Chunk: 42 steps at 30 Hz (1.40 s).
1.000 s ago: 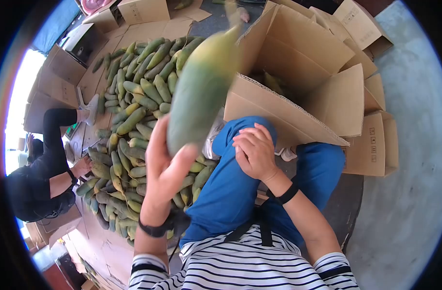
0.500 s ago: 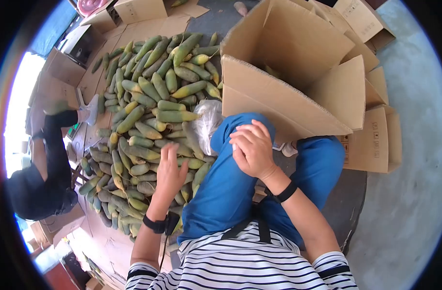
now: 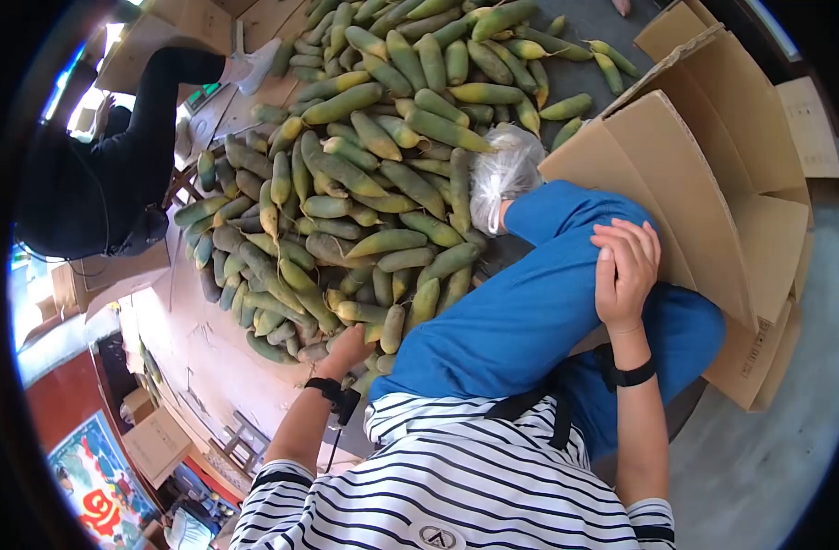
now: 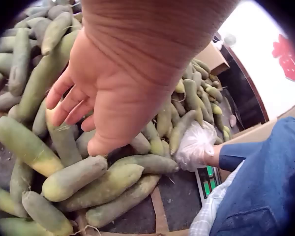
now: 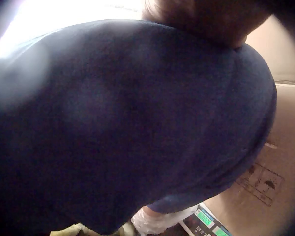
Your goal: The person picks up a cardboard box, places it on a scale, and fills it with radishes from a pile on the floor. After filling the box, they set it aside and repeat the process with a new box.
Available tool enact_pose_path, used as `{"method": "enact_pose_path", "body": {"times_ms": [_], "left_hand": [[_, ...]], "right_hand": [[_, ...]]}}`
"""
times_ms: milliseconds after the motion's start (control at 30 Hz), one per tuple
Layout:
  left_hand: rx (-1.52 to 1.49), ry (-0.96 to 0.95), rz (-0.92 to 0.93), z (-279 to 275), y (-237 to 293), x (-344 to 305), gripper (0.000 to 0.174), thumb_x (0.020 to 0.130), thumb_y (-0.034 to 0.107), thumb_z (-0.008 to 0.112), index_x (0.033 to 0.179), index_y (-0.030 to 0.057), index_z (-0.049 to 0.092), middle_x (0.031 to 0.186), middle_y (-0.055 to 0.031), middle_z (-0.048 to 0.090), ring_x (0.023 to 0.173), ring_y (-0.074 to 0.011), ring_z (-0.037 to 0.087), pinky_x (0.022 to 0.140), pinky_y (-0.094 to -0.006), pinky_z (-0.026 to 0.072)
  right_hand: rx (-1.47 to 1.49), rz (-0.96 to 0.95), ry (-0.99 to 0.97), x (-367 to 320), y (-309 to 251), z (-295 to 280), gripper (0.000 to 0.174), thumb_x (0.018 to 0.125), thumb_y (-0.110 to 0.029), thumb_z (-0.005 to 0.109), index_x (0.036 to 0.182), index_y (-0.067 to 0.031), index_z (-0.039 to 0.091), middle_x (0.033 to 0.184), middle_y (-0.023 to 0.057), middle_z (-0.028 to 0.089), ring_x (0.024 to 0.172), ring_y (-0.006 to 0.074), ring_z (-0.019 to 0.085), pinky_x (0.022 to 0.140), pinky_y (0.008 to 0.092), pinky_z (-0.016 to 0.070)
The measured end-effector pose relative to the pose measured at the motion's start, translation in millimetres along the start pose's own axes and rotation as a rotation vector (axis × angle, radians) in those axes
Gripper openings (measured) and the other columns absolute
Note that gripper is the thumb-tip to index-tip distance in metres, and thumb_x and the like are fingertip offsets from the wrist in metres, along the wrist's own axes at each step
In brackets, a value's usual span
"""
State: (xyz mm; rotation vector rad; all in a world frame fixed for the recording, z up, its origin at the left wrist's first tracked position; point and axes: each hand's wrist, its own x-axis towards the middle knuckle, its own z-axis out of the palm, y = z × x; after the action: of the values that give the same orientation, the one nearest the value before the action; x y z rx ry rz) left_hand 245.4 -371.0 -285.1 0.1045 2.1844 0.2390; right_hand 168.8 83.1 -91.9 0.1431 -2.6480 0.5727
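Observation:
A large heap of green radishes point(image 3: 374, 192) with yellowish tips spreads over the floor. My left hand point(image 3: 349, 348) reaches into the near edge of this heap. In the left wrist view, the left hand point(image 4: 123, 93) is above the radishes, fingers spread and slightly bent, fingertips close over a green radish point(image 4: 64, 142). The thumb points down near another radish point(image 4: 76, 177). My right hand point(image 3: 627, 266) rests on the blue-trousered knee point(image 3: 575, 229), fingers lying along the cloth; in the right wrist view, mostly dark trouser fabric point(image 5: 128, 113) shows.
A tall open cardboard box point(image 3: 658, 183) stands beyond the right knee. By the box is a scale point(image 5: 206, 221) with green displays. A clear plastic bag point(image 3: 507, 170) covers my foot. Another person in black point(image 3: 108, 183) sits left of the heap.
One second ago my left hand held a radish up high; half a second ago it was empty over the heap. Now it is lower at the near edge. The head view has turned left.

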Motion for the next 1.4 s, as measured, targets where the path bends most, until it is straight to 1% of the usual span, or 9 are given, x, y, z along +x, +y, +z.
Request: {"method": "enact_pose_path", "body": {"times_ms": [267, 467, 567, 700, 767, 1000, 1233, 1300, 1400], "left_hand": [[-0.282, 0.068, -0.080, 58.0, -46.5, 24.7, 0.044, 0.078, 0.033, 0.066, 0.105, -0.0004, 0.056, 0.097, -0.0253, 0.064, 0.095, -0.0401, 0.061, 0.082, -0.0462, 0.0486], [-0.355, 0.061, -0.157, 67.3, -37.2, 17.1, 0.041, 0.077, 0.030, 0.066, 0.102, -0.0011, 0.058, 0.097, -0.0273, 0.064, 0.094, -0.0413, 0.061, 0.082, -0.0459, 0.0490], [-0.393, 0.023, -0.122, 69.2, -28.7, 22.2, 0.042, 0.077, 0.029, 0.067, 0.105, -0.0004, 0.057, 0.098, -0.0268, 0.063, 0.095, -0.0414, 0.061, 0.082, -0.0455, 0.0492], [-0.390, 0.167, 0.007, 60.2, -5.9, 46.3, 0.047, 0.074, 0.028, 0.071, 0.110, 0.0021, 0.055, 0.103, -0.0230, 0.061, 0.098, -0.0392, 0.058, 0.082, -0.0449, 0.0488], [-0.267, 0.343, 0.186, 49.6, 10.9, 60.2, 0.049, 0.073, 0.028, 0.072, 0.111, 0.0033, 0.054, 0.104, -0.0212, 0.060, 0.101, -0.0376, 0.057, 0.083, -0.0443, 0.0489], [-0.082, 0.056, 0.020, 59.8, 28.5, 93.8, 0.048, 0.071, 0.021, 0.072, 0.108, 0.0038, 0.048, 0.106, -0.0209, 0.058, 0.100, -0.0401, 0.057, 0.083, -0.0480, 0.0492], [-0.284, 0.263, 0.225, 29.4, 29.4, 44.7, 0.048, 0.066, 0.019, 0.074, 0.101, 0.0011, 0.047, 0.096, -0.0231, 0.058, 0.091, -0.0416, 0.057, 0.078, -0.0450, 0.0481], [-0.375, 0.364, 0.254, 2.4, 37.9, 38.3, 0.049, 0.065, 0.018, 0.076, 0.101, -0.0003, 0.047, 0.091, -0.0208, 0.059, 0.087, -0.0378, 0.059, 0.076, -0.0415, 0.0483], [-0.667, 0.401, 0.240, -51.9, 63.8, 26.5, 0.045, 0.070, 0.010, 0.077, 0.103, -0.0009, 0.048, 0.088, -0.0126, 0.058, 0.085, -0.0210, 0.059, 0.078, -0.0328, 0.0491]], "right_hand": [[-0.038, 0.025, -0.047, 2.5, -6.7, -1.2, 0.017, 0.083, -0.013, 0.049, 0.082, -0.0060, 0.064, 0.094, 0.0052, 0.067, 0.101, 0.0263, 0.059, 0.103, 0.0436, 0.0312], [-0.035, 0.051, -0.051, -5.2, -1.8, -0.3, 0.020, 0.085, -0.013, 0.047, 0.083, -0.0056, 0.065, 0.095, 0.0051, 0.068, 0.102, 0.0258, 0.059, 0.105, 0.0442, 0.0299], [-0.039, 0.041, -0.060, -3.5, -2.2, 0.1, 0.020, 0.085, -0.013, 0.047, 0.083, -0.0055, 0.065, 0.096, 0.0050, 0.068, 0.102, 0.0257, 0.059, 0.105, 0.0444, 0.0295], [-0.049, 0.035, -0.091, 0.6, -3.3, 0.6, 0.020, 0.085, -0.013, 0.047, 0.083, -0.0053, 0.065, 0.096, 0.0050, 0.068, 0.102, 0.0256, 0.058, 0.105, 0.0446, 0.0295], [-0.054, 0.041, -0.096, 2.8, -5.4, 0.8, 0.018, 0.084, -0.013, 0.048, 0.083, -0.0055, 0.065, 0.096, 0.0051, 0.068, 0.102, 0.0257, 0.058, 0.105, 0.0447, 0.0296], [-0.061, 0.057, -0.097, 4.6, -6.9, -0.6, 0.015, 0.081, -0.011, 0.050, 0.082, -0.0063, 0.065, 0.095, 0.0050, 0.067, 0.101, 0.0262, 0.058, 0.104, 0.0441, 0.0305], [-0.032, 0.032, -0.047, 4.5, -2.2, -1.9, 0.011, 0.076, -0.013, 0.055, 0.081, -0.0092, 0.064, 0.093, 0.0042, 0.067, 0.099, 0.0255, 0.059, 0.100, 0.0448, 0.0333], [-0.030, 0.022, -0.031, 3.7, -0.7, -0.8, 0.011, 0.073, -0.014, 0.056, 0.081, -0.0098, 0.063, 0.094, 0.0041, 0.066, 0.099, 0.0245, 0.059, 0.100, 0.0455, 0.0339], [0.030, 0.042, 0.006, 7.4, -5.3, -0.1, 0.010, 0.073, -0.016, 0.057, 0.078, -0.0093, 0.061, 0.092, 0.0047, 0.064, 0.100, 0.0243, 0.058, 0.101, 0.0460, 0.0337]]}}
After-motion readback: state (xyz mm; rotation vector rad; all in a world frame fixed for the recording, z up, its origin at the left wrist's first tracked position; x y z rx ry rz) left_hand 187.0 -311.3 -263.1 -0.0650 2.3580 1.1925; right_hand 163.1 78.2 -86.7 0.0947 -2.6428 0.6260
